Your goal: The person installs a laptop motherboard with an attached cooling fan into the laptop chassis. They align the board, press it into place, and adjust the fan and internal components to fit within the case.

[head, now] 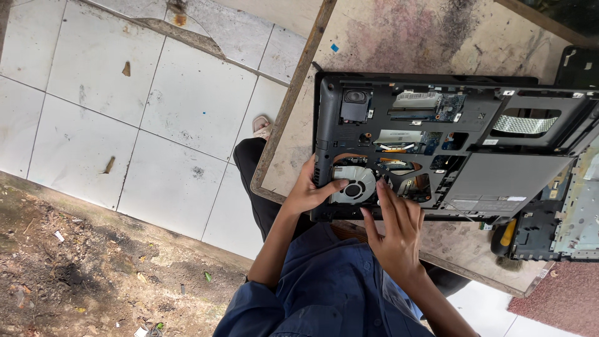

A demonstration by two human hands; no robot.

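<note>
An opened black laptop base point(499, 181) lies bottom-up on a worn wooden table point(374, 37), its circuit boards and slots exposed. A round grey cooling fan point(354, 185) sits in the near left corner of the base. My left hand point(307, 190) grips that corner's edge, thumb lying on the fan. My right hand point(394, 231) rests just right of the fan, fingers stretched onto the base beside it. Neither hand carries a tool.
A yellow-handled black tool point(504, 238) lies at the table's near edge beside another dismantled laptop part point(571, 218). White floor tiles point(156, 125) and a strip of dirt point(75, 274) lie to the left. My foot in a sandal point(261, 126) shows below the table edge.
</note>
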